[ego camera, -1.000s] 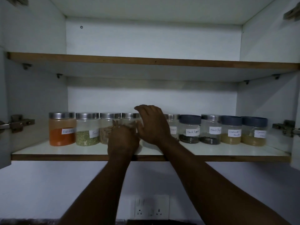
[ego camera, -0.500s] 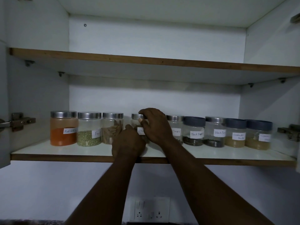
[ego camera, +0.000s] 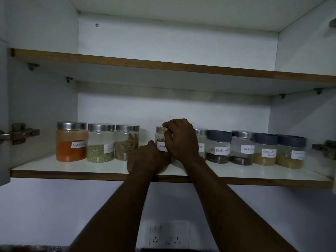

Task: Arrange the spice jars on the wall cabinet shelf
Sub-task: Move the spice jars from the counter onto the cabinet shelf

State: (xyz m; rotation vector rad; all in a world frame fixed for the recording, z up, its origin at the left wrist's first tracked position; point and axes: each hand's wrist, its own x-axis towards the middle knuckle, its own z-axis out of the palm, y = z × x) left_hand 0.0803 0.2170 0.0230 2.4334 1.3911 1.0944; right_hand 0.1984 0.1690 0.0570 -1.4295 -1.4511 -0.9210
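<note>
A row of labelled spice jars stands on the lower cabinet shelf. From the left: a red chilli jar, a green seed jar, a jar of brown sticks. After a gap comes the cinnamon jar with a steel lid. My right hand grips it around the lid and upper side. My left hand holds its lower left side. Behind my right hand a cloves jar is partly hidden.
Right of the cloves stand two black pepper jars and two coriander jars. The upper shelf holds nothing. Door hinges sit at both sides. A wall socket is below.
Both hands have slid the cinnamon jar to the right, away from the jar of brown sticks, opening a gap there. Its label now shows between my hands.
</note>
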